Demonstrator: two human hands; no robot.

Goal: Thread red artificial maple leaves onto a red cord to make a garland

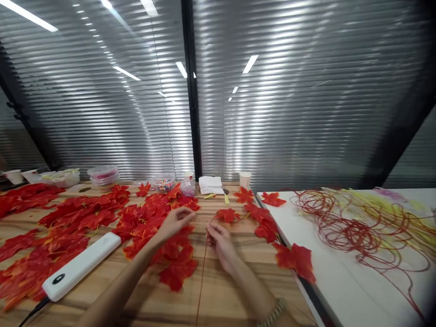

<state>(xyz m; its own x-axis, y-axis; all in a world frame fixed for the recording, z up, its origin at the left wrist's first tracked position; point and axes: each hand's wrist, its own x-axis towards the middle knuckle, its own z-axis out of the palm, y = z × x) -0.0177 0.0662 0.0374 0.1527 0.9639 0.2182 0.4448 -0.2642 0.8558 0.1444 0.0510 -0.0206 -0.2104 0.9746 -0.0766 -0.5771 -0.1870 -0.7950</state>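
On the wooden desk (238,290) the person's left hand (175,222) reaches out over a heap of red artificial maple leaves (150,222), fingers loosely spread and hovering just above the pile; it grips nothing that I can make out. The right hand (221,240) lies just beside it, nearer the middle of the desk, with thumb and fingers pinched together on a thin red wire (204,272) that runs from the fingertips down toward the desk's near edge. From the same pinch the wire seems to loop upward to a single red leaf (227,215) lying just beyond the hand, though the motion blur makes that link hard to confirm.

A strand of leaves already joined in a line (265,222) trails from that leaf toward the desk's right edge and ends at a larger leaf (295,260) lapping over the white board (340,281) next to the desk. On that board sits a tangle of red wire coils (344,227), mixed with yellowish ones farther right. Judging by this, only a short stretch of garland is strung, and most of the work is left: loose leaves cover the whole left half of the desk, and plenty of wire is unused.

A white power bank (80,265) lies near the left front, its cable leading off the near edge. Along the far edge stand plastic tubs (102,176), a paper cup (245,179) and folded tissues (210,185).
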